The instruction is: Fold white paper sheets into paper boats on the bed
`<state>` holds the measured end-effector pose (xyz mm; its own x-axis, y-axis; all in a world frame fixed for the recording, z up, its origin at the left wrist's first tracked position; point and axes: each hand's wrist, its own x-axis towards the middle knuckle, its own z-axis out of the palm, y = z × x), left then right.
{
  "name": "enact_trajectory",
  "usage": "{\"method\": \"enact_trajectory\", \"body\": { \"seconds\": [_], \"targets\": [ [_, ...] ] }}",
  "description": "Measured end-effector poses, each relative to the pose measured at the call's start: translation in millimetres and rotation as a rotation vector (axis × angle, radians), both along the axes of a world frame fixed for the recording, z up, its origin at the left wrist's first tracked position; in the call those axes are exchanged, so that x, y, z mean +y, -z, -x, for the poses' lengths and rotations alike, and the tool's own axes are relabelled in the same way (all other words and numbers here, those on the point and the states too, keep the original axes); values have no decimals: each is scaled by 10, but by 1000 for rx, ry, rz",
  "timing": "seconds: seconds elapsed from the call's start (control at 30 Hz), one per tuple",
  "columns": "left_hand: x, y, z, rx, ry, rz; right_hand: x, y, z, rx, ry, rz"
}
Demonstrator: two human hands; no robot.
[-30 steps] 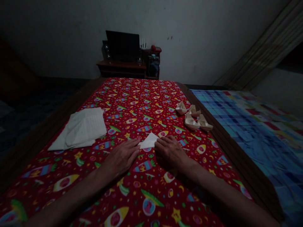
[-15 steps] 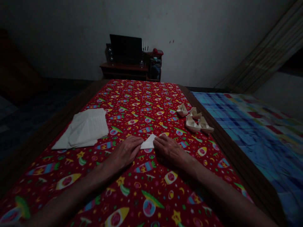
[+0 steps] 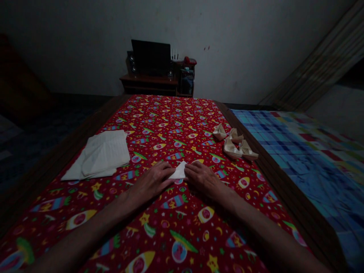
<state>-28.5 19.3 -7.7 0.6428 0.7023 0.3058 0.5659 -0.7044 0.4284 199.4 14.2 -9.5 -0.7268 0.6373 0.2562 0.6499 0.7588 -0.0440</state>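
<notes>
A small piece of folded white paper (image 3: pixel 179 171), triangular at the top, lies on the red patterned cloth (image 3: pixel 173 131) between my hands. My left hand (image 3: pixel 155 177) closes on its left corner with thumb and fingers. My right hand (image 3: pixel 201 176) grips the right side, fingers curled over the edge and partly hiding it. Left of my hands lies a fanned stack of white paper sheets (image 3: pixel 106 153). Several folded paper boats (image 3: pixel 233 149) sit in a group on the right side of the cloth.
Dark brown edges (image 3: pixel 275 182) flank the red cloth. A blue plaid cloth (image 3: pixel 301 170) lies to the right. At the far end, against the wall, a low desk (image 3: pixel 149 80) bears a dark monitor (image 3: pixel 151 57), speakers and a red telephone (image 3: pixel 190 60).
My left thumb and fingers have shifted slightly right over the folded paper's left corner. My right hand stays almost in place on the other side.
</notes>
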Motion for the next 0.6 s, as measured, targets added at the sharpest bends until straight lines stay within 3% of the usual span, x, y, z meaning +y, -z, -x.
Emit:
{"method": "enact_trajectory", "body": {
  "seconds": [0.3,0.6],
  "targets": [
    [-15,-67,-31,62,-7,9,-13,-4,3,-50,-12,-45],
    [-26,-103,-43,218,7,-86,-31,-30,7,-121,-17,-44]
  ]
}}
